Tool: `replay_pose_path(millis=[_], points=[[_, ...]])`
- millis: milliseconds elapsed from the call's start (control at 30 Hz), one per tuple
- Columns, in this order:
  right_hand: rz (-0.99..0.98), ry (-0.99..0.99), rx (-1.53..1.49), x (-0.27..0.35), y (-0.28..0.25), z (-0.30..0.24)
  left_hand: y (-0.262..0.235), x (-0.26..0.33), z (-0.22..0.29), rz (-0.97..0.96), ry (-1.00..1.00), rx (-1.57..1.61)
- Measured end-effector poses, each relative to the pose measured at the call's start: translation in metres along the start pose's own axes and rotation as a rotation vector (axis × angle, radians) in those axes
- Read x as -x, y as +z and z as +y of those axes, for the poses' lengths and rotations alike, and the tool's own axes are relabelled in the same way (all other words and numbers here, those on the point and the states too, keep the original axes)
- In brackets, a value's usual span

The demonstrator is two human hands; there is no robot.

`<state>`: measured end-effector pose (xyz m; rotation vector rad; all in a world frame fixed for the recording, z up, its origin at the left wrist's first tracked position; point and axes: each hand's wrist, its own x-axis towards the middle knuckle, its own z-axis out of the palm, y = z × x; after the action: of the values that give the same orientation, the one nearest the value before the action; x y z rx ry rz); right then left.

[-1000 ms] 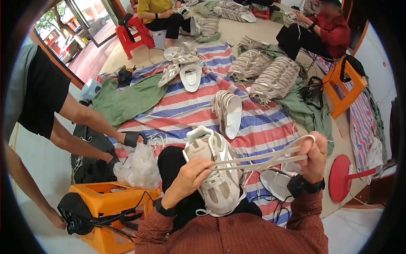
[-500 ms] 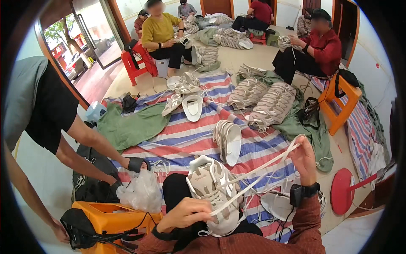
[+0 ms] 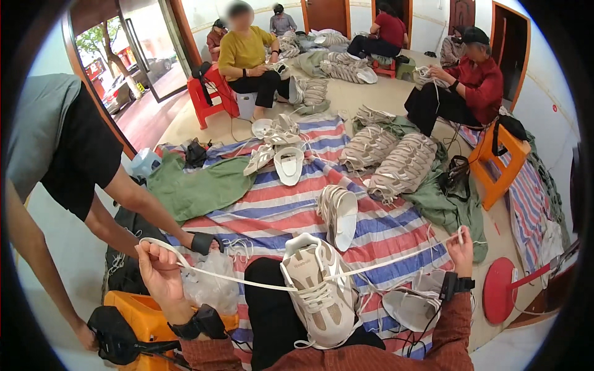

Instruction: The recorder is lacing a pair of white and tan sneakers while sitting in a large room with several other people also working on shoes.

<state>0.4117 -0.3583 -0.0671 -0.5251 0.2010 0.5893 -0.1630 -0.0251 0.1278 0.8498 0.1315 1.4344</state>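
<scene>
A beige and white sneaker rests on my lap, toe toward me, its lower eyelets laced. One white shoelace spans from the shoe out to both sides. My left hand is raised at the left, its curled fingers pinching one end, with a loop of lace over them. At the right, my right hand pinches the other end between thumb and fingers. Both stretches of lace look nearly taut, sagging slightly toward the shoe. Neither hand touches the shoe itself.
Stacked sneakers and a smaller stack lie on the striped sheet. An orange stool and a plastic bag are at my left, where a co-worker bends down. A red round base stands right.
My left hand has moved from beside the shoe up and out to the left, drawing lace with it. My right hand has gone slightly right and down. The lace now spreads both ways.
</scene>
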Motion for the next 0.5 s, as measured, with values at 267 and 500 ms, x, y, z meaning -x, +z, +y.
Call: replay_pose_path(millis=[267,500], points=[[0.116,-0.079,-0.019,0.001,-0.046,-0.042,-0.079,-0.014,0.011,0.533,0.184,0.11],[-0.002,-0.277,-0.108,-0.017,-0.058,-0.077,-0.067,-0.033,0.029,0.335,0.231,0.002]])
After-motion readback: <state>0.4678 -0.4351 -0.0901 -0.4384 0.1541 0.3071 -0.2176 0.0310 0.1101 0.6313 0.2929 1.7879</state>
